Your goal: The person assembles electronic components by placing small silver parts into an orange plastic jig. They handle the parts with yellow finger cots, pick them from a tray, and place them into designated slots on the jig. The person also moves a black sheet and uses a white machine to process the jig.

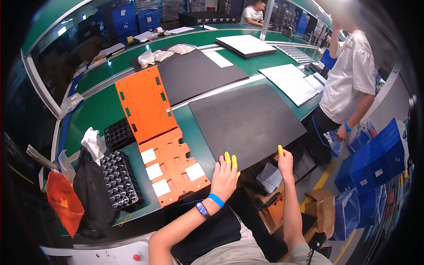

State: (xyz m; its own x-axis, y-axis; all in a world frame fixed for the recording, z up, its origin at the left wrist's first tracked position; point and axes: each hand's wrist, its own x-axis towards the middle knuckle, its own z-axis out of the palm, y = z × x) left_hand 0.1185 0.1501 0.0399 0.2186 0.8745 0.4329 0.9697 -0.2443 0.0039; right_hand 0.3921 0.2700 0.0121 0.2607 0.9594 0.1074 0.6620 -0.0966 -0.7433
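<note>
A large flat black board point(247, 119) lies across the green bench in front of me. At its near left corner, my left hand point(224, 179) grips the edge, fingers on top and thumb below. My right hand point(285, 162) pinches the near edge further right; its other fingers are curled and partly hidden. Yellow finger cots cover several fingertips. To the left of the board is an orange panel point(143, 101), joining a lighter orange tray point(174, 154) that has recesses and white square pads on it.
Black trays point(120, 181) of round parts, a dark bag point(88, 194) and an orange pouch point(65, 201) crowd the left. Another black board point(190, 75) bears plastic bags. White sheets point(289, 81) lie at the far right. A person point(349, 75) stands right, near blue bins point(371, 159).
</note>
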